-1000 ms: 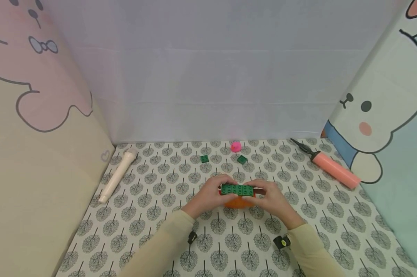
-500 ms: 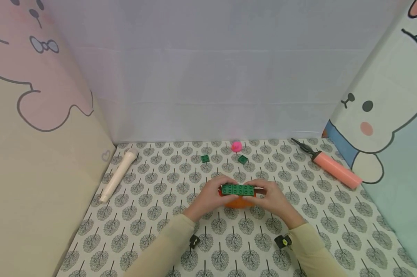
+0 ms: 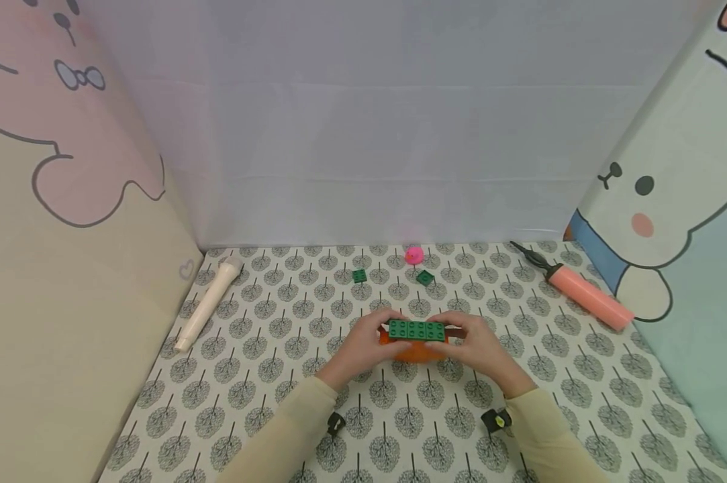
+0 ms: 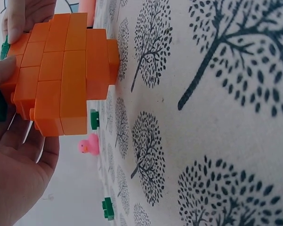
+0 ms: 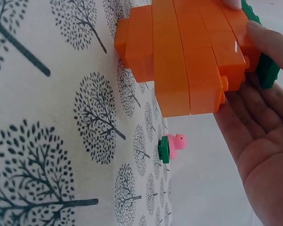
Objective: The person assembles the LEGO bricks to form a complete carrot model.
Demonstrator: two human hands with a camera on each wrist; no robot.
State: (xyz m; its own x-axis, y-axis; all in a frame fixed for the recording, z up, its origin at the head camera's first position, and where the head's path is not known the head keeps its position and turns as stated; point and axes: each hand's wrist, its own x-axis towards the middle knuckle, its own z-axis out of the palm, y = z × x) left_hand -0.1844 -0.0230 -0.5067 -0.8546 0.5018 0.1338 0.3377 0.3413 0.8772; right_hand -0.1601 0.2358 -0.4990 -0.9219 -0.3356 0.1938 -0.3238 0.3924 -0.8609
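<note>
A stepped build of orange toy building bricks (image 4: 52, 70) stands between my hands, widest in its middle and narrow at the bottom. Whether its lowest brick touches the cloth, I cannot tell. Across its top runs a row of green studded bricks (image 3: 417, 329). My left hand (image 3: 363, 342) grips the left end, thumb on the near side and the other fingers behind. At the right end, my right hand (image 3: 476, 343) holds it in the same way. The orange bricks (image 5: 193, 52) also fill the upper part of the right wrist view. Fingers hide much of the back.
Beyond the hands lie two small green bricks, a left one (image 3: 360, 276) and a right one (image 3: 425, 278). A pink toy duck (image 3: 414, 255) sits behind them. A pale microphone-shaped stick (image 3: 209, 305) lies left, a coral hand pump (image 3: 587, 295) right. Tree-patterned cloth (image 3: 248, 416) covers the table.
</note>
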